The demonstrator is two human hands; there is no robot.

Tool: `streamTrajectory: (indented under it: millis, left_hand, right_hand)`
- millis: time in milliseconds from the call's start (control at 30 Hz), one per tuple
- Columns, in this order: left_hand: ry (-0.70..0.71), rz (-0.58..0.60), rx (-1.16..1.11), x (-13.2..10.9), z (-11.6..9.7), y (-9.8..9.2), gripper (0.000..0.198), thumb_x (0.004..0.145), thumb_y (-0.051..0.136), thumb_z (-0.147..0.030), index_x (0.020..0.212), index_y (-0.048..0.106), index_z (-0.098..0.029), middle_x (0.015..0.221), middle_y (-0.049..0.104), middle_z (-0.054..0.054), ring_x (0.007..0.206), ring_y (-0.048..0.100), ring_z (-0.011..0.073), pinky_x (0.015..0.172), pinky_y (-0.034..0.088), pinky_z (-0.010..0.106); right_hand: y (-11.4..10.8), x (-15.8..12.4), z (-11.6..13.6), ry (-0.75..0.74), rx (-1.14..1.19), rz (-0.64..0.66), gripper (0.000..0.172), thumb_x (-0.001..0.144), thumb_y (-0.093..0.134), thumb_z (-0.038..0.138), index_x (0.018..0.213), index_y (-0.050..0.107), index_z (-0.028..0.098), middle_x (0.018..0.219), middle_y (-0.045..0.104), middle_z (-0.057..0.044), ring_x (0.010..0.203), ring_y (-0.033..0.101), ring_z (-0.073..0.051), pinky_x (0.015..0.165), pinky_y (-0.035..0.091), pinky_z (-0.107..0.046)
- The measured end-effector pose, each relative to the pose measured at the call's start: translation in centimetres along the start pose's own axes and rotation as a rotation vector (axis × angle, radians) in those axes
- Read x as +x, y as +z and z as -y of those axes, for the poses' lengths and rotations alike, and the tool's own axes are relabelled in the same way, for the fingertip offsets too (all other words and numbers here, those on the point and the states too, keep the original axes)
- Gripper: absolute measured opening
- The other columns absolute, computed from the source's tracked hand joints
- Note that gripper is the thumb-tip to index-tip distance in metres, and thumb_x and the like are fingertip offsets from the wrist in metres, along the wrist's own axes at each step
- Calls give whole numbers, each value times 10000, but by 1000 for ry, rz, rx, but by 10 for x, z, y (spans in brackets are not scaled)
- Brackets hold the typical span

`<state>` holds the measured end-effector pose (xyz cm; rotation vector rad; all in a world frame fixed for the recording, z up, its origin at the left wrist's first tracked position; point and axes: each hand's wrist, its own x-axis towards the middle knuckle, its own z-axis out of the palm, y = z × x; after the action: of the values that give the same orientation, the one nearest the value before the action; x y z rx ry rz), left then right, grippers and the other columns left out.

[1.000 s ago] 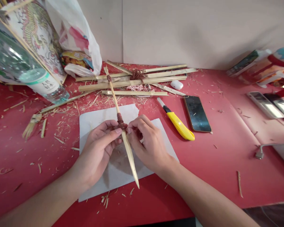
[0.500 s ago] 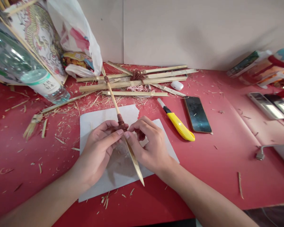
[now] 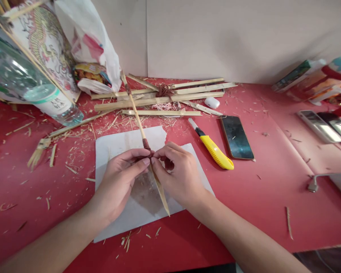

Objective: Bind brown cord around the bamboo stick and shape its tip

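Observation:
My left hand (image 3: pixel 118 178) and my right hand (image 3: pixel 179 176) meet over a white sheet of paper (image 3: pixel 113 142). Both pinch a long bamboo stick (image 3: pixel 136 113) at a band of brown thread wound around it (image 3: pixel 146 144). The stick runs from near the plastic bag at the back down to a pointed tip (image 3: pixel 166 208) by the paper's near edge. A second thread band (image 3: pixel 127 89) sits close to its far end. Most of the middle binding is covered by my fingertips.
A bundle of split bamboo strips tied with brown thread (image 3: pixel 165 91) lies at the back. A yellow utility knife (image 3: pixel 214 149), a phone (image 3: pixel 236 137) and an earbud case (image 3: pixel 212 102) lie to the right. A plastic water bottle (image 3: pixel 22 83) and bamboo shavings are at the left.
The stick has slid away from me through my fingers; its near tip is higher on the paper and the thread band is now mostly under my fingertips. My hands stayed in place.

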<state>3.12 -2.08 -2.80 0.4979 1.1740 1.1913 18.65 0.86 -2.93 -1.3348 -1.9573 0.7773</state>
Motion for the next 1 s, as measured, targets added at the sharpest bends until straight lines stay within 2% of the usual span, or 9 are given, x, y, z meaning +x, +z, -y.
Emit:
streamTrajectory:
  millis: [167, 333, 767, 1000]
  left_hand:
    - [2, -22, 30, -1, -1, 0, 206, 758, 877, -219, 950, 803, -202, 985, 766, 26, 801, 649, 85, 746, 542, 158]
    - [-18, -35, -17, -1, -4, 1, 167, 762, 869, -201, 900, 774, -205, 1053, 761, 21, 828, 658, 83, 728, 542, 149]
    - [-15, -4, -41, -2, -4, 1, 122, 824, 804, -190, 898, 707, -198, 1005, 723, 7, 860, 653, 95, 731, 544, 161]
    - [-8, 41, -45, -4, -6, 2, 292, 794, 825, -139, 974, 610, -219, 995, 735, -1, 890, 678, 111, 788, 542, 197]
  right_hand:
    - [1, 2, 1, -7, -19, 6, 112, 932, 577, 163, 838, 628, 198, 836, 638, -8, 612, 535, -111, 585, 384, -276]
    - [2, 1, -1, -9, -9, 23, 144, 974, 529, 184, 840, 578, 204, 866, 639, -21, 656, 562, -125, 613, 393, -281]
    - [2, 1, -4, -71, 20, 32, 99, 981, 526, 179, 892, 540, 218, 922, 633, -25, 672, 555, -130, 627, 423, -291]
    - [0, 0, -2, -157, 58, 64, 88, 977, 519, 162, 906, 531, 213, 926, 602, -22, 676, 549, -118, 621, 427, -273]
